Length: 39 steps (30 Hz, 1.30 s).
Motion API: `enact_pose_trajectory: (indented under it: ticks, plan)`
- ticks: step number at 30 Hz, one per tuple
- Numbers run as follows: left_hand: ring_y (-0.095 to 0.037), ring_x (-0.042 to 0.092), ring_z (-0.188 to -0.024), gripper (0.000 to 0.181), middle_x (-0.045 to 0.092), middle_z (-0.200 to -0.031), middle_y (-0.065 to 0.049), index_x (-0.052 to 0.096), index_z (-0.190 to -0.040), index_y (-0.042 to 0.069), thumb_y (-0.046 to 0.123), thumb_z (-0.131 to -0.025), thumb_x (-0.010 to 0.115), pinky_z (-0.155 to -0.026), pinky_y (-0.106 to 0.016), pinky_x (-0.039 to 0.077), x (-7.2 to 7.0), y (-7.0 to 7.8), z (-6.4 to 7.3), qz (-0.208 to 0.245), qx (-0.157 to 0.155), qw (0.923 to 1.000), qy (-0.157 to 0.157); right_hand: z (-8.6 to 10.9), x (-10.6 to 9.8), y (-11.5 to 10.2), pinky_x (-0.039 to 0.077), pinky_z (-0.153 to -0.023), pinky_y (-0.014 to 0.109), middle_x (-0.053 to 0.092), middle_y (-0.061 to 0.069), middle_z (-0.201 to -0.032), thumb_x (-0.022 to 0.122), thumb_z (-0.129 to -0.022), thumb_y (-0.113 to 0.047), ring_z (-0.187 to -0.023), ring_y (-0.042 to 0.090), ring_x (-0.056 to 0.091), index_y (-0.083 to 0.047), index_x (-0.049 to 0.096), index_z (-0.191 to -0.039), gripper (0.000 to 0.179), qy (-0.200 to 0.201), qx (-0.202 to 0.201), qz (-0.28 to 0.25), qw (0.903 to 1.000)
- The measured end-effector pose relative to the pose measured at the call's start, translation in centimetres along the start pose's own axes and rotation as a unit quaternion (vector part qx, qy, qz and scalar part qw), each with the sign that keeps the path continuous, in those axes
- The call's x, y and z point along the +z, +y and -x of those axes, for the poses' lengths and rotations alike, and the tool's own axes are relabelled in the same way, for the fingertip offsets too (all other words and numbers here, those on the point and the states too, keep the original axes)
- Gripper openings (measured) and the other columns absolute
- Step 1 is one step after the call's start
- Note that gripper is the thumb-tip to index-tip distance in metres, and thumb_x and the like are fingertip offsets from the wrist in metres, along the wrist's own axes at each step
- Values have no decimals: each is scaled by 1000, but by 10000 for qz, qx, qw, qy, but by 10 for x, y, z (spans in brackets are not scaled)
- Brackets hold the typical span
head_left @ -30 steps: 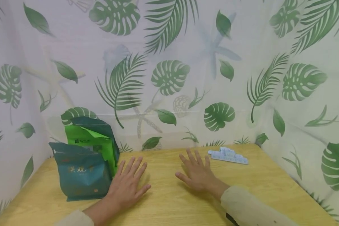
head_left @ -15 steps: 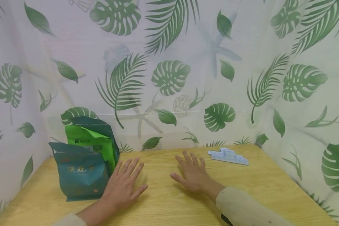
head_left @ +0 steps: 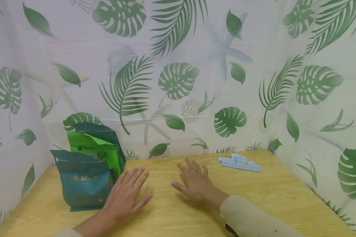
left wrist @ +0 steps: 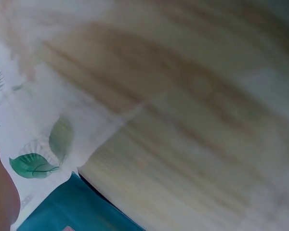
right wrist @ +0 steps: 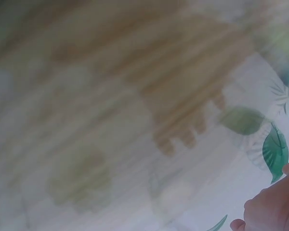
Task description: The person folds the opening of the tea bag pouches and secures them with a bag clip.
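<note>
In the head view my left hand is spread palm down over the table, its back toward the camera. Its wrist side overlaps the right edge of a teal stand-up pouch with gold lettering. To the right, my right hand is likewise spread palm down, fingers straight, holding nothing. Behind the teal pouch stand a bright green pouch and a dark teal pouch. Light-blue plastic clips lie right of the right hand. The left wrist view catches part of the teal pouch.
A light wood-grain table reaches back to a white leaf-print cloth, which also hangs along both sides. The pouches stand near the table's left side, and the clips lie close to the back edge.
Both hands have drifted left, the right hand farther, so the gap between them is narrower. Pouches and clips stay where they were.
</note>
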State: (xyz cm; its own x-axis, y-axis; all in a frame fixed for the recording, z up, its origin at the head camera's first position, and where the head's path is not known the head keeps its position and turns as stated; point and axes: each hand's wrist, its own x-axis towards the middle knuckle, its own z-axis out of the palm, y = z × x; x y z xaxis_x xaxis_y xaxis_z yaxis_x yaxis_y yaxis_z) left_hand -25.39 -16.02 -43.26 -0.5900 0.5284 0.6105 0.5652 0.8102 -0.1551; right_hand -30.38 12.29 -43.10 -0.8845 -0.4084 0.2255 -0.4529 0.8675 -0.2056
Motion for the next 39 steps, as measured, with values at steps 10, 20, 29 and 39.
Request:
enact_pose_trajectory:
  ticks: [10,20,29,39]
  plan:
    - [-30,58,-116,56,65,-122,-11,65,-124,1,48,-104,42,-105,-46,37,-7,-8,-1,479,701,9862,1419,-3,-1,-12,16,-110,71,25,16,-162,45,-98,-63,-146,40,25,-15,32,-156,77,-11,-101,-90,9999]
    - [-26,56,-96,48,60,-102,-7,71,-119,5,43,-104,45,-90,-47,41,-13,-13,4,374,977,9747,1975,-9,6,-29,16,-110,69,36,12,-153,43,-97,-67,-144,36,28,-7,33,-154,83,72,-355,134,9993]
    - [-26,55,-92,46,57,-94,-5,74,-105,7,43,-103,46,-86,-46,36,-17,-19,12,360,955,9738,2033,-12,8,-48,18,-111,67,37,12,-150,39,-98,-68,-143,36,30,-4,31,-154,86,-74,-602,363,9975]
    - [-26,57,-86,44,60,-90,-4,75,-94,10,43,-102,47,-85,-47,36,-21,-27,19,328,906,9710,2189,-17,14,-63,18,-112,62,40,10,-148,35,-98,-69,-140,31,33,-2,33,-153,87,-53,-781,636,9949]
